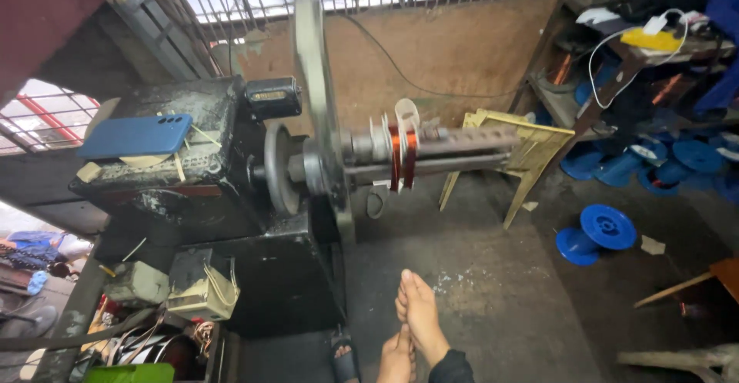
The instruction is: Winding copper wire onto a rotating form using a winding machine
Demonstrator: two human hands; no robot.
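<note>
Copper-wire coil (402, 157) wound on grey metal spindle (454, 150), up at twelve o'clock from the hands, well apart. Low at six o'clock: right hand (422, 314) flat, fingers straight and together, gripping nothing; left hand (398, 358) pressed against it, fingers loose, empty. Farther out, blue plastic spool (597, 234) at three o'clock; blue phone (135, 136) at ten o'clock atop black machine housing (192, 190).

Left hand (398, 360) cut off by bottom edge; only fingers showed, pressed against right hand (419, 312). Whether hands held anything: could not tell. Right sleeve (451, 369) cropped at bottom edge. Sandal (345, 358) partly out of frame. Copper wire (401, 156) strands on winding machine (308, 167) too fine to resolve. Shelf (616, 67) contents dark, indistinct. Blue spools (670, 160) partly shadowed.
</note>
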